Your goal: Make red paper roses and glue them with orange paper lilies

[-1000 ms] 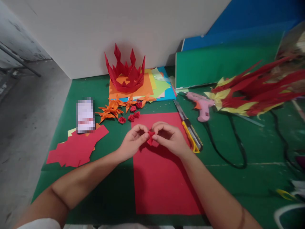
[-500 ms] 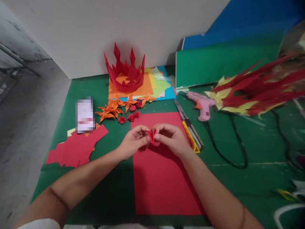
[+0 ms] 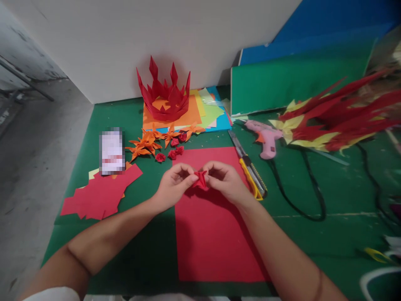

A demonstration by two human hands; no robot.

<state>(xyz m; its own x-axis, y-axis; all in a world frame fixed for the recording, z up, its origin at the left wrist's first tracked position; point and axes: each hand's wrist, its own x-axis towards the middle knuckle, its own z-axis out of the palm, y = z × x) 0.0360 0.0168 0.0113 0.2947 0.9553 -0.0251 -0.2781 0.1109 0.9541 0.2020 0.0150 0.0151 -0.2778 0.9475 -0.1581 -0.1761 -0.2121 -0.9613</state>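
Observation:
Both hands meet over a large red paper sheet [image 3: 216, 238] on the green table. My left hand [image 3: 173, 185] and my right hand [image 3: 224, 179] each pinch one side of a small folded red paper piece [image 3: 199, 179], fingers curled round it. Just beyond the sheet lie several small red paper roses [image 3: 171, 154] and orange paper flowers [image 3: 147, 144].
A red paper crown [image 3: 163, 94] stands on stacked coloured sheets [image 3: 206, 110] at the back. A yellow utility knife [image 3: 250, 171] and a pink glue gun [image 3: 265, 138] with its black cord lie right of the sheet. Red paper scraps [image 3: 100, 194] lie left; red-yellow paper plumes [image 3: 338, 117] right.
The folded red piece has been turned and squeezed between the fingers; it now looks more crumpled and lies flatter. Both hands stay in the same place.

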